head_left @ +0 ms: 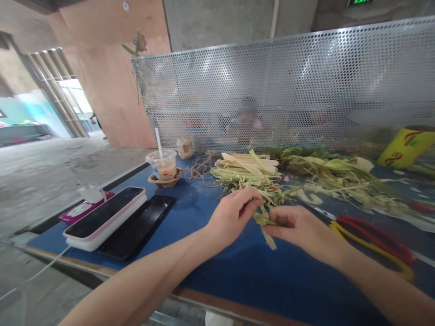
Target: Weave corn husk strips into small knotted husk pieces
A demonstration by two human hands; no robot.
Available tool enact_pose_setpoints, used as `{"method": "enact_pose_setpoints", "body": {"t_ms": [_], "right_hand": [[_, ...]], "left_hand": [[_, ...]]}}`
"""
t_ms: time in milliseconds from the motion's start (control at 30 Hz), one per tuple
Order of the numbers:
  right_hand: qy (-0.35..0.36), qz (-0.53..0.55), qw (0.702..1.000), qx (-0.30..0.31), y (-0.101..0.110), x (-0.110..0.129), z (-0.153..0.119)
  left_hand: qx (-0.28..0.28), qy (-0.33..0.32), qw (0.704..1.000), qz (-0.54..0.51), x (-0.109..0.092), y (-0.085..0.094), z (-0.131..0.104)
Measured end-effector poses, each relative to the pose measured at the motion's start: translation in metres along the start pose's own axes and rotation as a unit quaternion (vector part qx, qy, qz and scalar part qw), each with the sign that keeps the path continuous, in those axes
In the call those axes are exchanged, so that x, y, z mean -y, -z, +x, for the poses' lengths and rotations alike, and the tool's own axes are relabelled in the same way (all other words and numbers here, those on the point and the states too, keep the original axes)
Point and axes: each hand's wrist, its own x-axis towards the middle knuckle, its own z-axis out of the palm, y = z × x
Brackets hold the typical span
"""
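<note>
My left hand pinches the upper end of a pale green plant strip, which looks like corn husk. Closed on the same strip from the other side is my right hand, thumb and fingers pressed together. A knotted or folded part shows between the hands, and a flat tail hangs down below. Just beyond my fingers lies a heap of trimmed green pieces. Behind it rests a stack of flat pale husk strips. Scissors with red and yellow handles lie to the right of my right hand.
Longer leaves spread across the right rear, near a yellow roll. At left are a black phone, a pink-edged device, an iced drink cup and twine. A perforated metal panel stands behind the blue table.
</note>
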Motion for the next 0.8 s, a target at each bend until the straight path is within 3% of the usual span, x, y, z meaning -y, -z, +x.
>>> {"method": "enact_pose_setpoints", "body": {"t_ms": [100,267,500,633,800], "right_hand": [[-0.036,0.041,0.998,0.038,0.005,-0.003,0.002],[-0.049,0.088,0.994,0.049,0.010,0.000,0.002],[0.016,-0.067,0.997,-0.032,0.008,0.005,-0.001],[0.041,-0.089,0.994,-0.048,0.000,0.000,0.001],[0.057,-0.044,0.997,-0.012,-0.006,0.001,0.003]], "left_hand": [[0.003,0.024,1.000,-0.014,0.002,0.004,0.003],[0.005,0.089,0.994,-0.065,0.011,0.013,0.009],[0.009,0.144,0.978,-0.151,0.012,0.010,0.010],[0.020,0.115,0.985,-0.129,0.007,0.003,0.006],[0.033,0.067,0.994,-0.083,0.003,0.003,0.005]]}}
